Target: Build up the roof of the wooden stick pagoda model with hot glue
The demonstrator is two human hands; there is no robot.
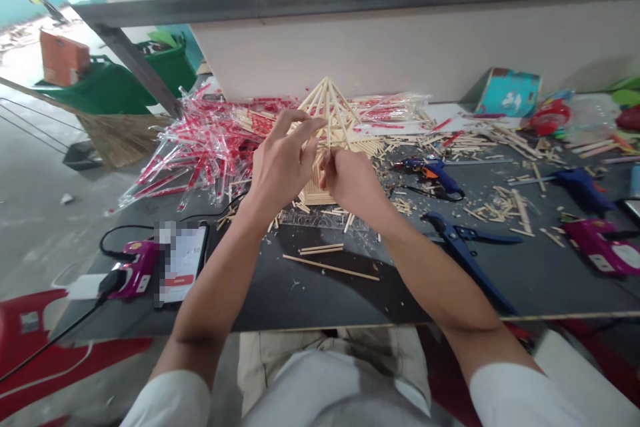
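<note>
A small model built of thin wooden sticks [327, 95], with a pointed, tent-like roof frame, stands on the dark table, partly hidden behind my hands. My left hand [283, 163] is at its left front, fingers curved and apart, the index fingertip at the roof sticks; I cannot tell whether it touches them. My right hand [355, 177] is closed in a pinch at the model's front; whatever is between those fingers is hidden. Below lie a clear ruler [315, 219], two short sticks [323, 249] and one long stick [330, 267].
Red-and-clear plastic wrappers [200, 153] heap at left. On the right are a blue glue gun [437, 173], a second glue gun [583, 188], a blue cutter [465, 260] and stick scraps [500, 210]. A phone [185, 263] and magenta power strip [137, 270] lie front left.
</note>
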